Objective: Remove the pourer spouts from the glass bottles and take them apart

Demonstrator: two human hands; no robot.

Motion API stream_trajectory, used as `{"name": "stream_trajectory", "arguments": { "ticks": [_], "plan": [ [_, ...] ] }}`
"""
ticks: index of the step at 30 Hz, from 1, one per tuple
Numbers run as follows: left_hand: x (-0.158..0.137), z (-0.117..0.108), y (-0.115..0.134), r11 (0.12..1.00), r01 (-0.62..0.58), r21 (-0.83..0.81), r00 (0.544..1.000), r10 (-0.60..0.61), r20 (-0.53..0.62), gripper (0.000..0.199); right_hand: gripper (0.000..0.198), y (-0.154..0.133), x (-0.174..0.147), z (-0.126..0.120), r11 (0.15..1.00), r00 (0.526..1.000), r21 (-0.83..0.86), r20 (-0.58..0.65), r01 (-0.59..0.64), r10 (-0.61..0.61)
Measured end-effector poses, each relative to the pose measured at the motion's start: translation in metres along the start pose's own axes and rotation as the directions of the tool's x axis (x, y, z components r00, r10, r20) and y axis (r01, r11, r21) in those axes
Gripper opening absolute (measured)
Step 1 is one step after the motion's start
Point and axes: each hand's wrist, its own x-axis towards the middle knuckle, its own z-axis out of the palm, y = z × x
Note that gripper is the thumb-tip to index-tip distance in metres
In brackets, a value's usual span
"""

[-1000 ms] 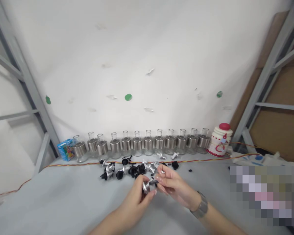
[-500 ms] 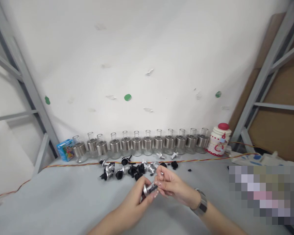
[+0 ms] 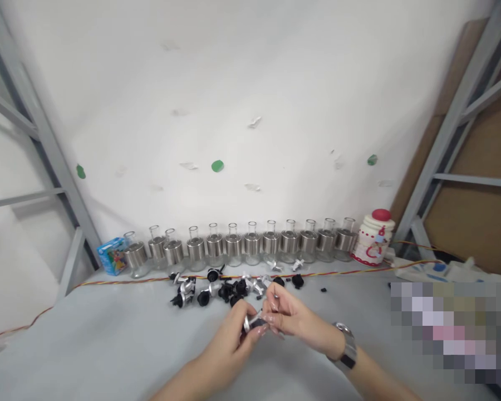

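Observation:
My left hand (image 3: pixel 234 334) is closed round a silver and black bottle pourer spout (image 3: pixel 251 321), gripping its wide end between thumb and fingers. From the other side my right hand (image 3: pixel 290 314), with a watch on the wrist, pinches at the narrow end of the same spout. Its fingertips cover that end, so any small part there is hidden. Just beyond the hands lies a loose heap of silver and black pourer spouts (image 3: pixel 204 295), with small black caps (image 3: pixel 298 281) to its right.
Several glass bottles with steel sleeves (image 3: pixel 232 245) stand in a row along the wall. A blue box (image 3: pixel 113 257) is at the left end, a white jar with a red lid (image 3: pixel 371 239) at the right. A red and yellow wire (image 3: pixel 121 282) crosses the grey table (image 3: pixel 108 334).
The hands stay nearly in place. My right fingers have shifted slightly at the spout's narrow end, and the right wrist has turned a little.

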Motion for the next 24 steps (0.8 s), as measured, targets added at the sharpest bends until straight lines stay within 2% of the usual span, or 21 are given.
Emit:
{"name": "stream_trajectory", "arguments": {
  "ticks": [7, 18, 24],
  "plan": [
    [-0.0013, 0.0044, -0.0033, 0.998, 0.002, -0.060, 1.000, -0.003, -0.003, 0.020, 0.035, -0.0030, -0.0007, 0.0013, 1.000, 1.000, 0.007, 0.003, -0.004, 0.004],
    [0.0014, -0.0019, 0.0001, 0.999, -0.007, 0.048, 0.999, 0.009, -0.036, 0.020, 0.035, -0.0005, -0.0003, 0.0046, 0.999, 0.998, -0.035, -0.049, 0.040, -0.042],
    [0.0008, -0.0041, 0.0015, 0.999, -0.025, 0.046, 0.999, 0.026, -0.028, 0.021, 0.032, 0.0037, -0.0006, 0.0054, 0.995, 0.996, -0.085, -0.072, 0.049, -0.055]
  ]
}}
